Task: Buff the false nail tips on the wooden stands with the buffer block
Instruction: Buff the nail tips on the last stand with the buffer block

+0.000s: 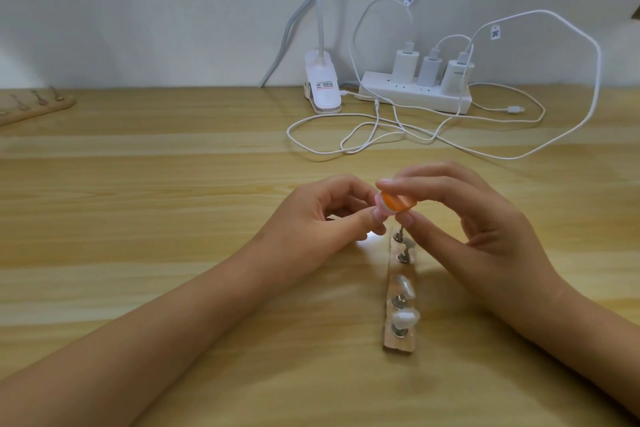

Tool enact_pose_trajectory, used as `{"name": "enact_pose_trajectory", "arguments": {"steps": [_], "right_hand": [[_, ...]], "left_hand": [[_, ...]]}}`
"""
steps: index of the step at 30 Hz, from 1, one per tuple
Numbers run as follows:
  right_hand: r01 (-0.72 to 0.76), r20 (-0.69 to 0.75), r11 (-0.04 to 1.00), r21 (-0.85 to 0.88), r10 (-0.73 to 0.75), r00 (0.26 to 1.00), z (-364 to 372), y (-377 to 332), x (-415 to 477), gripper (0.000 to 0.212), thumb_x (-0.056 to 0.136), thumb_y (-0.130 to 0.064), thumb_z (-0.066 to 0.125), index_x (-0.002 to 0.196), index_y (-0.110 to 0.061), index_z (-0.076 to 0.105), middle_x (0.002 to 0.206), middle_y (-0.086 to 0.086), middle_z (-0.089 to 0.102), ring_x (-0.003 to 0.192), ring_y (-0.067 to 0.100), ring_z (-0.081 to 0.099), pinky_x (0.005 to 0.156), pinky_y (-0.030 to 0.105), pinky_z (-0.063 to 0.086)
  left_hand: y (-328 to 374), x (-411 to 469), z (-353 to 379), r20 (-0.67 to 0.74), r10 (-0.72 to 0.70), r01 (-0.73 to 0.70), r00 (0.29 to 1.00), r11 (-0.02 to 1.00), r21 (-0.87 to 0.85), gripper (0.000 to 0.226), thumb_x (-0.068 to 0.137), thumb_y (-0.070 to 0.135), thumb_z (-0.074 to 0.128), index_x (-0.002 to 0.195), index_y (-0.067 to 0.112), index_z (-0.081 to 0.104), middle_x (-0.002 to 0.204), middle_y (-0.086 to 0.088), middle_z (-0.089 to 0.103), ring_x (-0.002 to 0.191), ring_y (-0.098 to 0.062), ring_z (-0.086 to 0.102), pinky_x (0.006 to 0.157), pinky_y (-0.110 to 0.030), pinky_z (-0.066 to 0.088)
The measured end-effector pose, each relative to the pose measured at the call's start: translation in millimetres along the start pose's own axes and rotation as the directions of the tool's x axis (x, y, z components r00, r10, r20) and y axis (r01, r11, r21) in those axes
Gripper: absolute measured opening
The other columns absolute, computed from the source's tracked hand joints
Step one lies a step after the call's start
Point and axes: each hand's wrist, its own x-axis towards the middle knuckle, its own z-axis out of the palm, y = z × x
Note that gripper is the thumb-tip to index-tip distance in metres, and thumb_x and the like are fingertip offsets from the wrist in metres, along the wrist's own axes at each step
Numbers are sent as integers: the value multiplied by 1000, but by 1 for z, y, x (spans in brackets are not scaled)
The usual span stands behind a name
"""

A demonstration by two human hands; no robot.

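Nearest us, two bare forearms reach in from the near edge and converge over the far end of the wooden stand (394, 340), which lies lengthwise on the table (173, 184). The right hand (467, 218) pinches the orange buffer block (399, 202) between thumb and forefinger, raised just above the stand's far pin. The left hand (322, 218) closes thumb and forefinger on a pale piece (382, 206) at the block's left face. It is probably a nail tip, steadied so the abrasive can bear on it. Two white nail tips (406, 285) sit on the nearer pins, which we judge are waiting their turn. We cannot confirm contact between block and piece, because the fingers hide it. A second stand (34, 107) is cut off at the far left, its contents too small to read.
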Motion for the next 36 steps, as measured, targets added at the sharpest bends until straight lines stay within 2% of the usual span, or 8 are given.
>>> {"name": "enact_pose_trajectory", "arguments": {"steps": [5, 8, 11, 16, 20, 24, 28, 36], "right_hand": [[-71, 1, 997, 5, 71, 998, -2, 5, 3, 31, 92, -10, 67, 119, -23, 65, 111, 1, 67, 107, 25, 63, 91, 49, 50], [-20, 3, 1000, -5, 20, 1000, 0, -1, 2, 30, 92, -18, 68, 120, -27, 65, 112, -2, 65, 108, 25, 62, 93, 44, 50], [-84, 11, 996, 14, 84, 996, -3, 3, 4, 31, 91, -15, 69, 120, -24, 65, 110, 0, 67, 104, 27, 63, 90, 48, 50], [-24, 7, 999, -32, 24, 1000, -1, -1, 2, 32, 90, -14, 67, 120, -27, 65, 111, -1, 65, 108, 23, 62, 93, 44, 49], [-113, 0, 993, 26, 113, 994, -3, 3, 3, 32, 90, -12, 69, 119, -24, 67, 110, 0, 67, 106, 23, 63, 91, 47, 50], [-47, 1, 999, 22, 47, 999, -2, -1, 1, 30, 91, -18, 68, 119, -27, 66, 110, -3, 66, 104, 24, 63, 91, 39, 52], [-112, 5, 991, 74, 112, 994, -2, 2, 1, 33, 89, -6, 70, 118, -23, 67, 107, -5, 69, 103, 25, 64, 91, 46, 52], [-170, -16, 962, 213, 177, 984, 1, -4, 0, 26, 88, -19, 72, 112, -28, 67, 105, -6, 71, 103, 20, 68, 94, 31, 54]], "left_hand": [[-2, 1, -2, -8, 0, 0, 1000, 1000, 6, 5, 87, 22, 67, 90, 18, 69, 79, 2, 71, 75, -9, 65, 74, -22, 52], [-2, 1, -2, -9, 16, -16, 1000, 1000, 10, 3, 90, 16, 66, 91, 15, 69, 80, 0, 70, 75, -8, 65, 71, -19, 50], [-3, 1, -3, -12, 1, 0, 1000, 1000, 10, 1, 90, 14, 67, 90, 14, 68, 80, 0, 70, 78, -12, 65, 73, -22, 51], [-1, 1, -2, -9, 13, -13, 1000, 1000, 9, 2, 90, 15, 66, 89, 16, 68, 78, 1, 69, 74, -8, 63, 70, -18, 50], [-2, 1, -3, -13, -4, 4, 1000, 1000, 4, 5, 86, 21, 67, 89, 18, 69, 77, 3, 70, 72, -7, 64, 71, -19, 51], [-2, 1, -2, -17, -5, 5, 1000, 1000, 8, 9, 84, 27, 66, 90, 21, 69, 80, 2, 71, 77, -12, 66, 73, -23, 52], [-3, 1, -3, -18, -10, 10, 1000, 1000, 7, 8, 83, 26, 66, 89, 21, 68, 80, 0, 72, 78, -13, 66, 75, -24, 53], [-1, 0, -1, -4, 2, -2, 1000, 1000, -9, 8, 82, 24, 66, 88, 18, 66, 77, 1, 71, 74, -10, 65, 75, -24, 54]]}}
